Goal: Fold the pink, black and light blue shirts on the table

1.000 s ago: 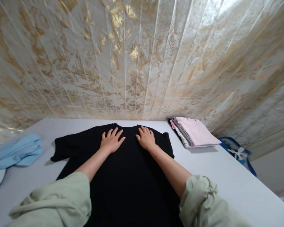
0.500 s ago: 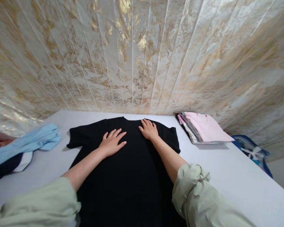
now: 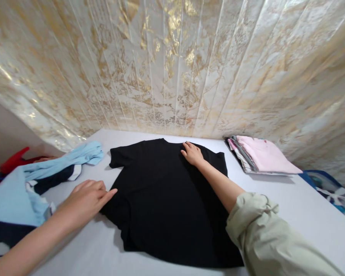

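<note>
A black short-sleeved T-shirt (image 3: 163, 191) lies spread on the white table, its neckline at the far side. Its lower left side is rumpled, and the edge bends inward toward the hem. My right hand (image 3: 193, 154) rests flat on the shirt beside the neckline, fingers stretched out. At the shirt's left edge is my left hand (image 3: 89, 197), back upward. Its thumb sticks out straight, apart from the fingers, with the tip over the black cloth. The other fingertips are bent down and partly hidden, and I see no cloth between them.
Light blue and navy clothing (image 3: 14, 191) lies in a loose heap at the left, with a red item (image 3: 15, 159) behind it. A folded stack with a pink garment on top (image 3: 264, 155) sits at the right. Beyond the table's right edge is a blue-trimmed bag (image 3: 330, 188). A gold-patterned curtain (image 3: 172, 69) hangs behind.
My left hand has left the shirt's chest and moved left and nearer to me, to the side edge. The right hand stays by the neckline. The view has shifted, showing the hem and more clothing.
</note>
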`<action>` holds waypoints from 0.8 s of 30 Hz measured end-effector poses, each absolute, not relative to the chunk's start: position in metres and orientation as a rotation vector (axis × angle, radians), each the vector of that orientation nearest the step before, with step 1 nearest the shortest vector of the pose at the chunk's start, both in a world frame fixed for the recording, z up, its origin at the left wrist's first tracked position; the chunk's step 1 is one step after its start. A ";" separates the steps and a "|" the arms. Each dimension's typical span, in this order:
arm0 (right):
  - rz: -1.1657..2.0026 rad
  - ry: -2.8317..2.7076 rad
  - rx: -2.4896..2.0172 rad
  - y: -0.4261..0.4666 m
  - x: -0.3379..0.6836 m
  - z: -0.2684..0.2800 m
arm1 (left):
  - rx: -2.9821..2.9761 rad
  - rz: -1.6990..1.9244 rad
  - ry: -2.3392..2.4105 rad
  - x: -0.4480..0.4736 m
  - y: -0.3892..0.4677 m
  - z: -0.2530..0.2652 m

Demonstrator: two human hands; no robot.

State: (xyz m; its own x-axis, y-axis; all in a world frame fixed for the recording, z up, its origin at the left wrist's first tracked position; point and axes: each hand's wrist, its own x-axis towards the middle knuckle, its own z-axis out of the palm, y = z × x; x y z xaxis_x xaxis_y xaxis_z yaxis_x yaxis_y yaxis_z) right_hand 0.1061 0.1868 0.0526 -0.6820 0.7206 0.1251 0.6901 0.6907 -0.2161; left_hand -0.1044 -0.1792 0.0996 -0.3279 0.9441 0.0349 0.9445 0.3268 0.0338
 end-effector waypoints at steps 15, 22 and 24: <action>0.738 -3.026 -0.236 -0.024 0.272 0.074 | -2.118 -0.217 -2.507 -0.056 -0.096 0.062; 0.548 -2.706 -0.904 -0.021 0.364 0.055 | -2.047 -0.505 -2.352 -0.061 -0.142 0.036; 0.518 -2.628 -1.010 -0.024 0.372 0.054 | -2.071 -0.555 -2.381 -0.052 -0.153 0.044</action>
